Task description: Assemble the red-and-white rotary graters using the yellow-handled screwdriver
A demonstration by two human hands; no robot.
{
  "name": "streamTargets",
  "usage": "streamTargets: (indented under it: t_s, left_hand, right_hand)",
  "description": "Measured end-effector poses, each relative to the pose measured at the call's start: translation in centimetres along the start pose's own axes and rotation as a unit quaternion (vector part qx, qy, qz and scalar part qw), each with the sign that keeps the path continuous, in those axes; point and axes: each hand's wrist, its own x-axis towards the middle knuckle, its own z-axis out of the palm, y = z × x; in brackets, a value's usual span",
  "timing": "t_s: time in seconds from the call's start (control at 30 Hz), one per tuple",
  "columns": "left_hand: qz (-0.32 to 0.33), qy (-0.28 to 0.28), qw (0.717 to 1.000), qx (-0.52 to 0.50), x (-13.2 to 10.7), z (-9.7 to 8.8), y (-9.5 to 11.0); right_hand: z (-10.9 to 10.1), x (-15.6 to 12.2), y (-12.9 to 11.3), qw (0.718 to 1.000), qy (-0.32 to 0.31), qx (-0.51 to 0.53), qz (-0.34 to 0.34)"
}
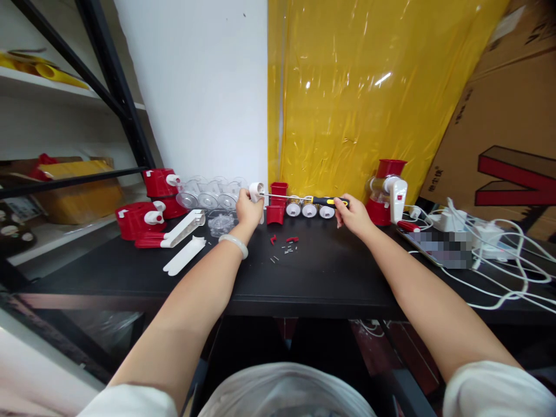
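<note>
On my feed, a black table runs under both hands, with a yellow plastic sheet behind them (cardboard past the right grip). My left hand is closed around a white round part. My right hand wraps the black-and-yellow handle of the screwdriver, shaft level, tip at that part. Loose screws lie just below, between the grips.

Assembly workshop — shelving, boxes, parts

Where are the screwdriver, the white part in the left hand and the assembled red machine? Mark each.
screwdriver (322,200), head view, on the black handle.
white part (256,189), head view, on its round end.
assembled red machine (390,168), head view, on the red hopper.
</note>
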Motion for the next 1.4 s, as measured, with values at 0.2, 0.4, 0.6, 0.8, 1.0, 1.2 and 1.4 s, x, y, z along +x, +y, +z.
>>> streamTargets:
  t_s: [0.2, 0.4, 0.6, 0.8, 1.0, 1.2, 1.4]
  left_hand:
    - [0.001, -0.001, 1.0, 0.0, 0.17, 0.23, -0.34]
    - [-0.004, -0.006, 1.0, 0.001, 0.04, 0.0, -0.05]
    - [-0.004, -0.003, 1.0, -0.001, 0.12, 0.07, -0.12]
    - [-0.004, -0.004, 1.0, 0.0, 0.1, 0.09, -0.18]
    - [0.005, -0.004, 1.0, 0.004, 0.09, 0.16, -0.24]
    - [-0.001, -0.007, 1.0, 0.006, 0.08, 0.07, -0.13]
    - [-0.003, -0.006, 1.0, 0.001, 0.03, -0.04, -0.04]
  right_hand:
    - [0.22, 0.07, 0.01, 0.996, -0.011, 0.083, 0.009]
    - [0.34, 0.13, -0.04, 0.99, -0.03, 0.135, 0.001]
    - [0.41, -0.02, -0.36, 0.995, -0.014, 0.094, 0.004]
    - [-0.01, -0.17, -0.29, 1.0, -0.003, -0.001, -0.006]
    - [0.22, -0.11, -0.21, 0.995, -0.008, 0.098, 0.003]
    - [0.32, 0.09, -0.17, 0.986, -0.026, 0.161, 0.014]
    - [0.54, 0.22, -0.11, 0.99, -0.024, 0.137, 0.005]
